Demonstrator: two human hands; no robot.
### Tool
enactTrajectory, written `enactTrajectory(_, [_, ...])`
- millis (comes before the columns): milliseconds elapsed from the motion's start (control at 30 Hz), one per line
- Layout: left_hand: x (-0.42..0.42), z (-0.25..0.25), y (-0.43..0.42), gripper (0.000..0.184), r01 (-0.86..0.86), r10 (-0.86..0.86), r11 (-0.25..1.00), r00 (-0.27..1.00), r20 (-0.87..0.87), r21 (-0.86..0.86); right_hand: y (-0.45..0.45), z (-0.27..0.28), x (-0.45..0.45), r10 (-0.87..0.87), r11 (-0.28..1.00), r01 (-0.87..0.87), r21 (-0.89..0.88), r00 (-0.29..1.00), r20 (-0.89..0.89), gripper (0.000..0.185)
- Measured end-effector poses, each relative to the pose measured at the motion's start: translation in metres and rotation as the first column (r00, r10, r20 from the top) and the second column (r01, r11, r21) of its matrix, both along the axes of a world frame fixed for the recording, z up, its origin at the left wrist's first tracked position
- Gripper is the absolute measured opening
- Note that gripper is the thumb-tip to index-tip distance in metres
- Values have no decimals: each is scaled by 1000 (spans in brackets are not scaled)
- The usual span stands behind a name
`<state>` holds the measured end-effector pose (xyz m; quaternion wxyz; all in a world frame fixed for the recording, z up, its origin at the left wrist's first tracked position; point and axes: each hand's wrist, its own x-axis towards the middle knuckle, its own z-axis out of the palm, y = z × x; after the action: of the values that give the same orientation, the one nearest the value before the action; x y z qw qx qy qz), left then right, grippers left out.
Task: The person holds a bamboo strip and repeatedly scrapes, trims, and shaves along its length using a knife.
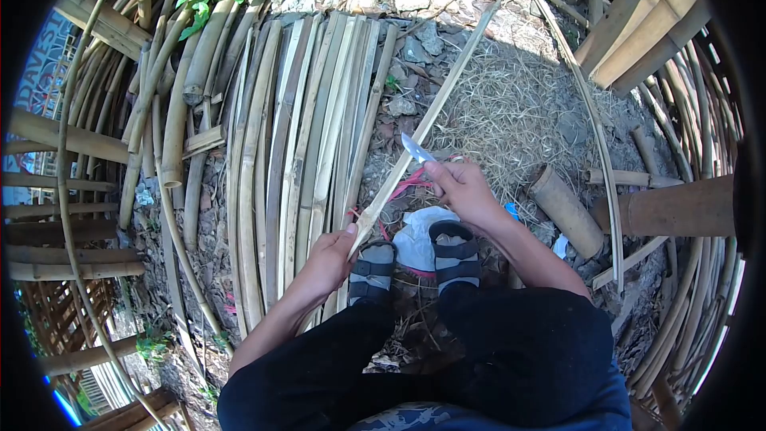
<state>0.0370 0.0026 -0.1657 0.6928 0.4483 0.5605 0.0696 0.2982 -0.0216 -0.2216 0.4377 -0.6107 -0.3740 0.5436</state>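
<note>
My left hand (325,262) is closed around the near end of a long split bamboo strip (451,89), which slants up and away to the right. In my right hand (467,190) is a knife (416,149), its handle mostly hidden by the fingers. The blade points up and left and lies at the strip's right edge; whether it cuts in I cannot tell. Left of the strip, a row of split bamboo slats (319,120) lies side by side on the ground. Pink plastic string (410,183) shows below the knife, behind the strip.
A white plastic bag (416,239) lies between my sandalled feet. To the right are a short bamboo piece (566,211) and a thin curved strip (602,152). Dry shavings (511,104) cover the ground ahead. Bamboo poles (171,140) stand or lean at left.
</note>
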Motion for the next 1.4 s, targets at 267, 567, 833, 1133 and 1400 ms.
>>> enactTrajectory(267, [-7,-7,4,48,35,-36,994,999,-4,-103,-23,25,-32,338,941,-338,25,931,-139,53])
enactTrajectory(567, [5,8,-3,46,-22,21,999,999,-39,-38,-26,9,-41,391,920,-391,-16,920,3,56])
enactTrajectory(833, [-6,6,2,52,35,-40,998,995,-96,-49,-8,7,9,52,999,-53,-13,995,-82,55])
enactTrajectory(1133, [0,10,-2,53,146,-148,988,988,35,42,-31,33,-35,285,915,-376,143,858,428,53])
enactTrajectory(1400, [4,5,-7,49,204,-210,945,978,-7,256,-36,20,-38,130,792,-508,339,683,719,45])
